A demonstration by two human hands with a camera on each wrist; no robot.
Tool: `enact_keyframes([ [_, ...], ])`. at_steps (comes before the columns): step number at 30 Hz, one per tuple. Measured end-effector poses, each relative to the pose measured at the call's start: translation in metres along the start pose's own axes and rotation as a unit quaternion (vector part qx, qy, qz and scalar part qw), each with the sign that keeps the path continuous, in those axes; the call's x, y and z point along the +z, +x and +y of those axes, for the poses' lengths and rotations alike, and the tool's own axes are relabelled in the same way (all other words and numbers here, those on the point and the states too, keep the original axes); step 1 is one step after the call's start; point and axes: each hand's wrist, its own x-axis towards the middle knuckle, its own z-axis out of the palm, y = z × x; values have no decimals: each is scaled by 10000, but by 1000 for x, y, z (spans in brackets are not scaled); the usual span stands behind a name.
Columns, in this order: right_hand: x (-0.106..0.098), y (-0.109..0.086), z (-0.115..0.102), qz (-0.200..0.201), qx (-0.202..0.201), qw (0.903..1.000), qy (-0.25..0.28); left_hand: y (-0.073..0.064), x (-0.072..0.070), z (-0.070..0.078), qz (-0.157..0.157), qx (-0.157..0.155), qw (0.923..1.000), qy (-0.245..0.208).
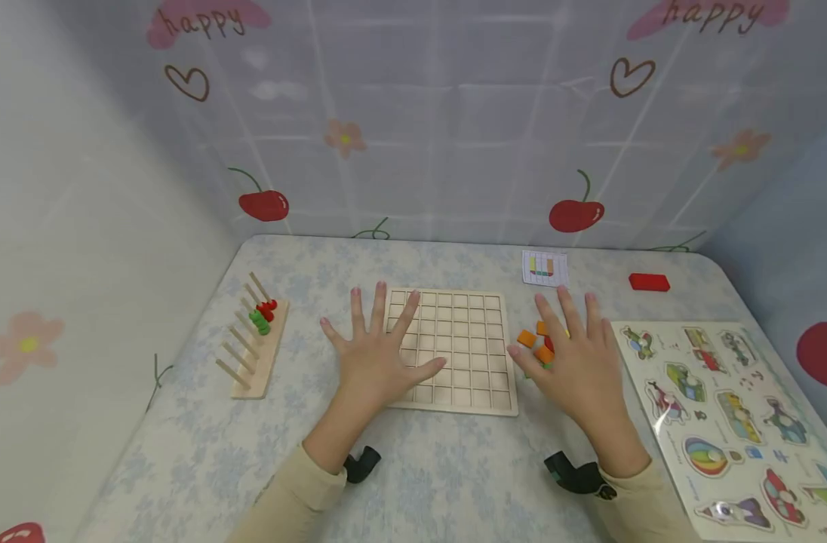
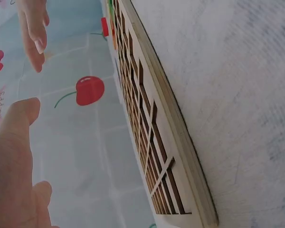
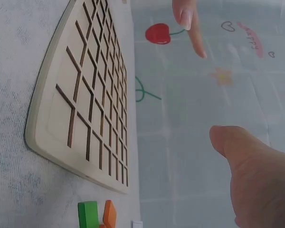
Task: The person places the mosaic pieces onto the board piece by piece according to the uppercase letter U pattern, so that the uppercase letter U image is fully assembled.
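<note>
My left hand [image 1: 376, 366] hovers with fingers spread over the left side of a wooden grid board [image 1: 464, 339], holding nothing. To the board's right, my right hand [image 1: 579, 366] is also spread and empty, held above a small pile of coloured blocks [image 1: 525, 338] that it partly hides. Orange, red and green pieces show in that pile; a green block [image 3: 88, 214] and an orange block [image 3: 109, 213] appear beside the board's corner in the right wrist view. Both wrist views show the board's square recesses bare and a gap between each hand and the board.
A pegged wooden stand [image 1: 267, 358] with red and green pieces on its far pegs stands at left. Behind the blocks lies a small pattern card [image 1: 545, 268]. A red block [image 1: 649, 282] sits at back right, and a picture puzzle board [image 1: 712, 407] covers the right side.
</note>
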Motion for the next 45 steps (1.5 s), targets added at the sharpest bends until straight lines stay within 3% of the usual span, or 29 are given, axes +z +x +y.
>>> enact_keyframes([
  [9,2,2,15,-242,-15,9996,169,-2,11,-13,121,93,9993,-341],
  [20,10,14,40,-511,-142,9956,768,-3,28,-33,-91,213,9922,-1225],
  [26,15,18,50,-885,294,9915,909,-6,42,-43,-429,328,9841,-1692],
  [29,16,21,55,-1063,482,9896,838,-7,49,-47,-567,417,9818,-1765],
  [37,22,26,66,-1210,525,9892,638,-9,60,-50,-798,642,9784,-1796],
  [45,29,30,71,-1460,694,9860,411,-9,66,-52,-808,804,9792,-1681],
])
